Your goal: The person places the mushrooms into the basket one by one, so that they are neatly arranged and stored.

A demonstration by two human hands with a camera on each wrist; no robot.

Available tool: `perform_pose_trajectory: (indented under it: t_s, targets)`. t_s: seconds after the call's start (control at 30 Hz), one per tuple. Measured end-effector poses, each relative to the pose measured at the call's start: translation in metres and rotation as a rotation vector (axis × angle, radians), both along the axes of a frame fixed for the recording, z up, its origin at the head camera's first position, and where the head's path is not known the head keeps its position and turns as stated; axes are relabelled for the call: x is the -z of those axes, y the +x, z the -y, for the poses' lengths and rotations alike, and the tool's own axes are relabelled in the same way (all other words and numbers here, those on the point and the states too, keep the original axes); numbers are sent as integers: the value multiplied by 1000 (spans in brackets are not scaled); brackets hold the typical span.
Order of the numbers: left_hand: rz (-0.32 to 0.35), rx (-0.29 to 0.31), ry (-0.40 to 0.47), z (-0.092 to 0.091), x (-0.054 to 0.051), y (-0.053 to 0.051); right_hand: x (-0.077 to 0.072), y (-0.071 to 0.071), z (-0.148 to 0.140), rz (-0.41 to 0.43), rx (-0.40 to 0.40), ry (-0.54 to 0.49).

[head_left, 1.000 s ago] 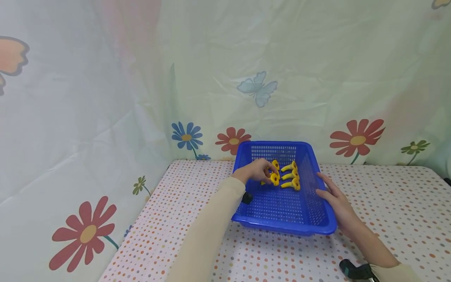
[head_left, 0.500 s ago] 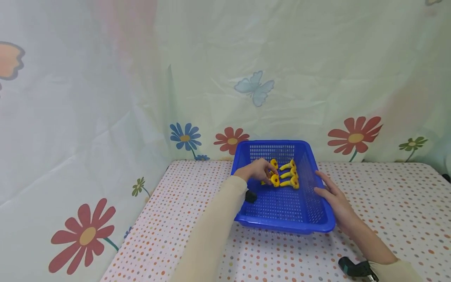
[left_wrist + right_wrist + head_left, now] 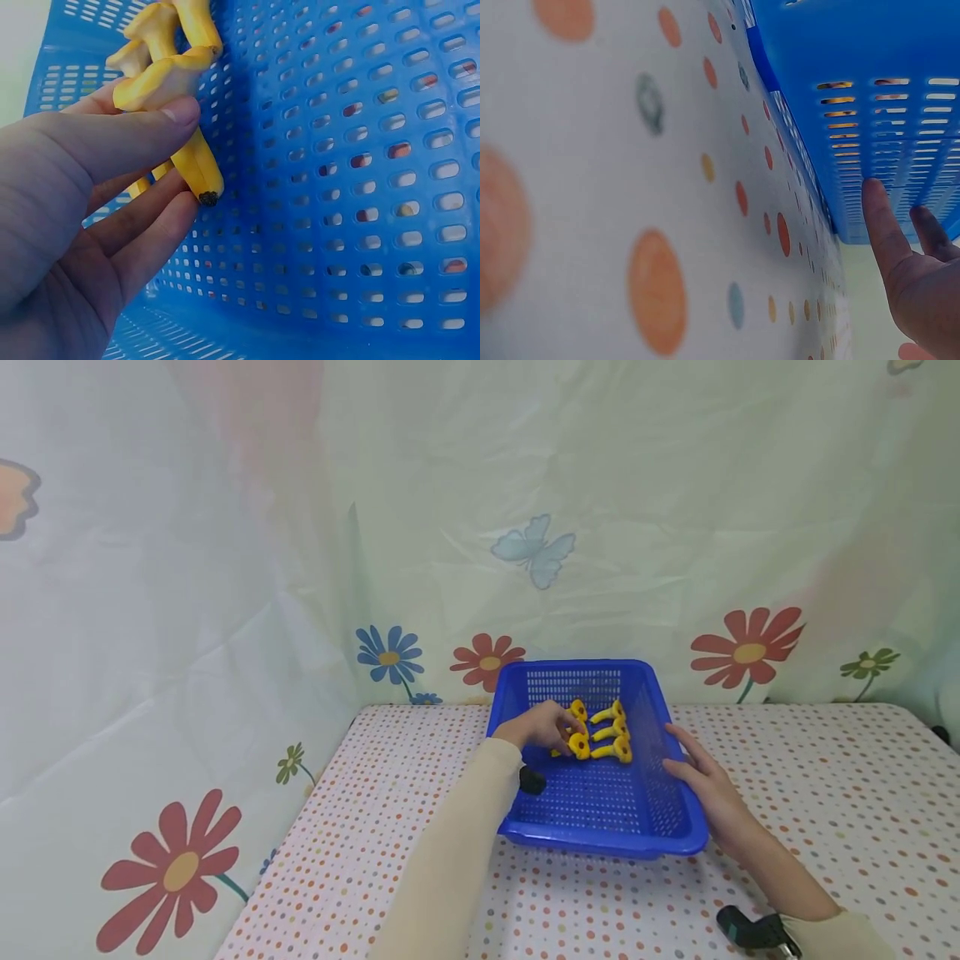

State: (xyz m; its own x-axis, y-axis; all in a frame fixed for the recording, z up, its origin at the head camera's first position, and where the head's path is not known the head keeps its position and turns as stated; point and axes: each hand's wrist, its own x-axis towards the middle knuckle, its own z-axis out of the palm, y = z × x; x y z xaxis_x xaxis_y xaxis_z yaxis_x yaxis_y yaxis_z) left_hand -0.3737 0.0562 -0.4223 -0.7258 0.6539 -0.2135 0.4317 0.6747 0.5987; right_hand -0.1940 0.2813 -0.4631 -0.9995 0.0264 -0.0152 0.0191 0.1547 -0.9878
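Note:
Inside a blue plastic basket point(image 3: 577, 843) lie several yellow toy mushrooms, with flared caps and dark stem tips. Reaching in from the left, my left hand point(image 3: 542, 725) pinches one yellow toy mushroom point(image 3: 161, 81) by its cap. In the left wrist view the thumb presses on the cap, while the stem points down toward the basket floor. Three more mushrooms point(image 3: 613, 732) lie in a row to the right of that hand. My right hand point(image 3: 708, 785) rests on the basket's right side; its straight, spread fingers point(image 3: 885, 225) touch the slotted outer wall.
A dotted white cloth covers the table point(image 3: 405, 802). Behind it hangs a pale curtain point(image 3: 600, 593) printed with flowers and a butterfly. A black wrist device point(image 3: 750, 931) sits by the right sleeve, and another one point(image 3: 532, 781) is under the left wrist.
The head view has shifted a little, so the basket and hands appear slightly further left. Both hands keep nearly the same places, and the mushrooms lie as before.

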Motion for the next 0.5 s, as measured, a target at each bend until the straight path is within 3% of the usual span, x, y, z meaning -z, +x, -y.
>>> perform_pose_trajectory:
  t_s: [0.23,0.5]
  targets:
    - [20,-30,7,-1,3,1,0,1,1,6,3,-15]
    - [5,-20,13,-2,2,2,-1,-1,1,2,10,1]
